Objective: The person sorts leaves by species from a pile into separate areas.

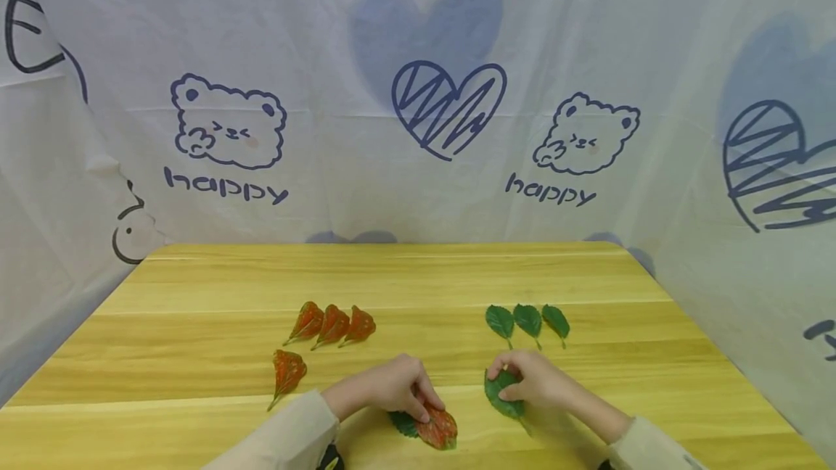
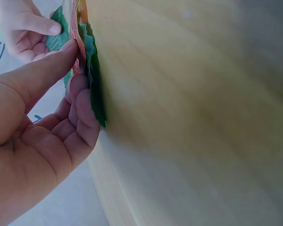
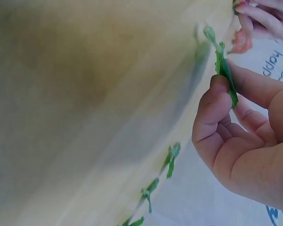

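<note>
Near the front middle of the table, my left hand (image 1: 400, 385) pinches a red leaf (image 1: 439, 429) between thumb and fingers. A green leaf (image 1: 403, 423) lies close under it, partly hidden; in the left wrist view this green leaf (image 2: 95, 80) stands against the red one. To the right, my right hand (image 1: 534, 381) grips a green leaf (image 1: 501, 392) by thumb and fingers, its stem pointing toward the front. The right wrist view has that leaf (image 3: 225, 70) edge-on in the right hand (image 3: 245, 127).
A row of red leaves (image 1: 334, 325) lies at the back left, with a single red leaf (image 1: 288, 371) in front. Several green leaves (image 1: 527, 319) form a row at the back right. A printed cloth (image 1: 339, 165) hangs behind the wooden table (image 1: 196, 289).
</note>
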The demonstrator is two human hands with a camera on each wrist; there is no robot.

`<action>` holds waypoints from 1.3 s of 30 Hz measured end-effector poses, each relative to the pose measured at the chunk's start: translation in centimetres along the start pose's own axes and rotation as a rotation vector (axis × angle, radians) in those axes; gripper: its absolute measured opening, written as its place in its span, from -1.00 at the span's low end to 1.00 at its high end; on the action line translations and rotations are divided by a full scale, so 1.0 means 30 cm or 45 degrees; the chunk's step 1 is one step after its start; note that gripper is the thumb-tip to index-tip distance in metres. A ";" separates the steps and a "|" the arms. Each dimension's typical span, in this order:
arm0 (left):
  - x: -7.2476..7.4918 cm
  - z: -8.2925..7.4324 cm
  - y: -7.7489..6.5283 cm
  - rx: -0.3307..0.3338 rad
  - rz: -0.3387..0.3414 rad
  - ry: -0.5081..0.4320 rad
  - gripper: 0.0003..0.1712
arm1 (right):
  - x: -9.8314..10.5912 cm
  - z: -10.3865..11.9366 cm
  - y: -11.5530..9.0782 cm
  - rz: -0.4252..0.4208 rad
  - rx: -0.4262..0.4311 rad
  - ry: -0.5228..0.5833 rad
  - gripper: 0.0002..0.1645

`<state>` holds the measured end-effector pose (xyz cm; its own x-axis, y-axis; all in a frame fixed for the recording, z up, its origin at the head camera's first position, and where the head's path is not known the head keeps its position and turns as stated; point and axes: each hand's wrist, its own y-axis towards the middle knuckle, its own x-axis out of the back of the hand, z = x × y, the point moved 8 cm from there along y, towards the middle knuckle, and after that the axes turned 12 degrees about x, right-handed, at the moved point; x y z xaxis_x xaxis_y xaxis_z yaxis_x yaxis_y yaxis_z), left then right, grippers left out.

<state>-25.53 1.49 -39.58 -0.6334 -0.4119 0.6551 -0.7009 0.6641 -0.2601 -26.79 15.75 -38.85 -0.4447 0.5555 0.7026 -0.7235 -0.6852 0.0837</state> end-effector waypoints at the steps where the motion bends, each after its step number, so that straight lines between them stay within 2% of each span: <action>1: 0.000 -0.001 -0.001 -0.002 -0.001 0.003 -0.78 | 0.008 0.000 -0.002 -0.008 0.003 -0.003 -0.79; 12: 0.001 0.001 0.004 0.000 -0.005 0.006 -0.78 | 0.081 -0.025 -0.033 -0.115 -0.037 -0.069 -0.81; 23: 0.000 0.003 0.005 -0.003 -0.004 0.020 -0.78 | 0.095 -0.062 -0.052 -0.142 -0.069 -0.066 -0.79; 30: 0.000 -0.001 0.000 0.005 0.012 -0.013 -0.79 | 0.095 -0.079 -0.051 -0.129 -0.101 -0.084 -0.78; 39: 0.001 0.004 0.004 0.016 0.010 -0.021 -0.79 | 0.087 -0.099 -0.055 -0.111 -0.180 -0.115 -0.78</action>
<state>-25.68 1.48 -39.69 -0.6439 -0.4169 0.6415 -0.7001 0.6593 -0.2742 -28.31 19.74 -39.26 -0.3323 0.5612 0.7581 -0.8273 -0.5594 0.0515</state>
